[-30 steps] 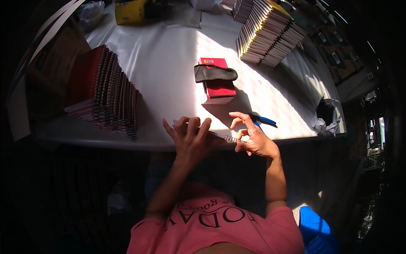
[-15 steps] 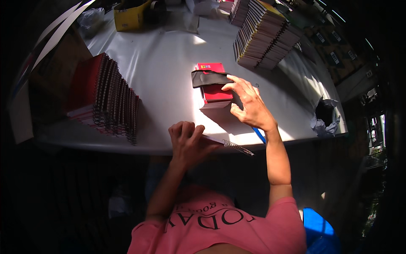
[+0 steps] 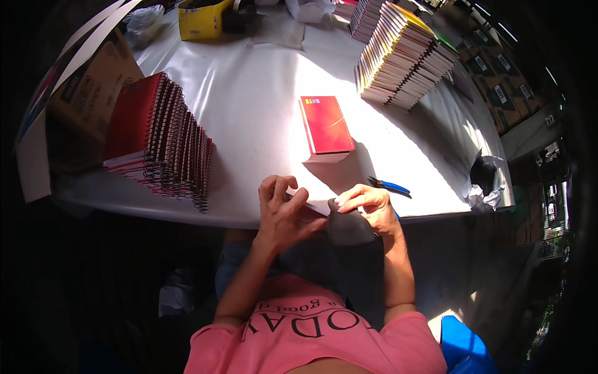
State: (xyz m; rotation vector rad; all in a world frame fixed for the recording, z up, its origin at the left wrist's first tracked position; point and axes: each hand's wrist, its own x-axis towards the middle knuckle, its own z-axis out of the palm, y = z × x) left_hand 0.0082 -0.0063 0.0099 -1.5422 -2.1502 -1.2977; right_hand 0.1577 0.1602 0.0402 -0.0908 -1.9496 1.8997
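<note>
At the table's front edge, my left hand (image 3: 278, 215) is closed on a notebook (image 3: 308, 204), seen nearly edge-on with its white pages showing. My right hand (image 3: 374, 209) pinches a dark, flexible strip of material (image 3: 349, 227) against the notebook's right end. That strip hides the spiral binding there. Beyond both hands lies a small stack of red-covered notebooks (image 3: 327, 124), lit by sunlight. Cutters with blue handles (image 3: 393, 187) rest on the table just past my right hand.
Red spiral notebooks (image 3: 132, 118) are piled at the left, before a cardboard box (image 3: 93, 93). Taller notebook stacks (image 3: 398, 62) stand at the far right. A yellow box (image 3: 199, 23) and a plastic bag (image 3: 144, 26) sit at the back. Crumpled wrapping (image 3: 484, 190) lies at the right edge.
My right hand has taken the dark strip off the red stack and brought it toward me, onto the notebook's spiral end. My left hand keeps its hold. The cutters have come into full view.
</note>
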